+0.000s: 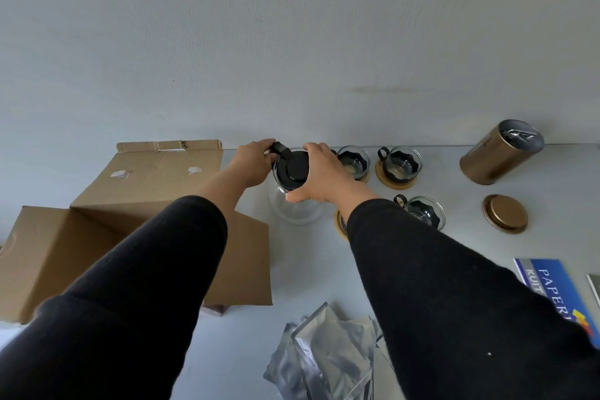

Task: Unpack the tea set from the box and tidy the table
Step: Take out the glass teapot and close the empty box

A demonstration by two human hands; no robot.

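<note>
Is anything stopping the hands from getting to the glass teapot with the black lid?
No. The left hand already grips the black handle of the clear glass teapot, and the right hand rests on its black lid.

Both arms reach forward, left hand point(253, 164) curled, right hand point(319, 174) spread.
</note>
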